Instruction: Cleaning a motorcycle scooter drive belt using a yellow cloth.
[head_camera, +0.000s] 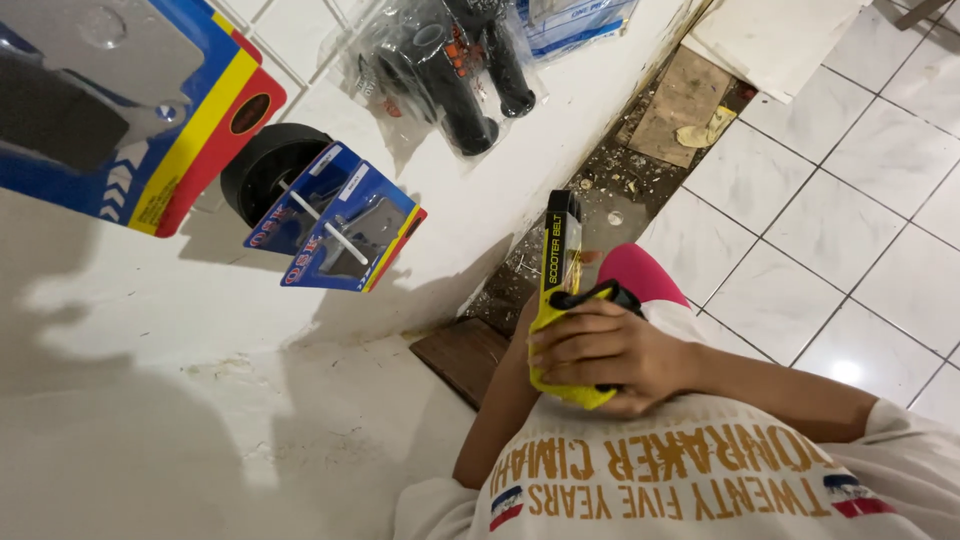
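The right hand (605, 350) is closed around a yellow and black packaged belt (562, 290), with the fingers wrapped over the lower part of it. The package stands nearly upright, just in front of the person's chest, and its upper end points up toward the white wall (150, 400). The left hand cannot be seen; only the left forearm (500, 410) shows, running up behind the package, so I cannot tell whether that hand is open or closed. Below the hands is the person's white shirt (700, 480) with printed lettering. Just behind the package a pink shape (640, 272) shows.

On the wall, well apart from the package, hang several goods. A blue card package with grey parts (335, 230) hangs on a hook, and a black round part (265, 170) is just behind it. A larger blue, yellow and red card package (130, 100) hangs at the upper left. Black handle grips in a clear bag (450, 70) hang higher, near the middle. At the right is a white tiled floor (830, 230), and along the foot of the wall runs a broken strip with rubble (610, 180).
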